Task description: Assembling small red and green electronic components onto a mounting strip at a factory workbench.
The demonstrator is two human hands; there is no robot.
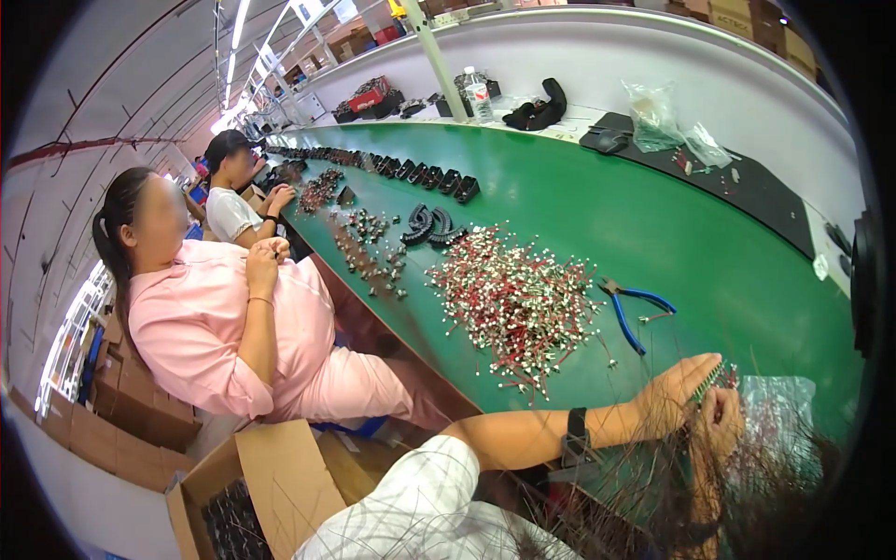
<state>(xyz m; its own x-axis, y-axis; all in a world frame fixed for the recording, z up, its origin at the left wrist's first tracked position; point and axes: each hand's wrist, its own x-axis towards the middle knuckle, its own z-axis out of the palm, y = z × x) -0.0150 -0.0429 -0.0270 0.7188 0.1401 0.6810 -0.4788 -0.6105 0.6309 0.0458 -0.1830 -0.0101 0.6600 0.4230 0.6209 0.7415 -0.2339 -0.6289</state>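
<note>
My left hand [674, 387] reaches in from the left and is closed on a thin green strip [707, 383] with a row of small pale teeth or pins along it. Right beside it, my right hand [721, 425] is curled with its fingers pinched near the strip's lower end; what sits between those fingers is hidden. Small red and pale bits [729, 375] show at the strip's far side. A clear plastic bag [789, 401] with reddish pieces inside lies just right of my hands. Strands of hair partly cover this area.
Left of my hands spreads a big pile of short red-wired white connectors [518, 303], with blue-handled pliers [623, 317] beside it. Black curved parts [431, 226] and small metal pieces [366, 224] lie farther along the green table [579, 196]. Two people sit at the left; an open carton [289, 476] stands below.
</note>
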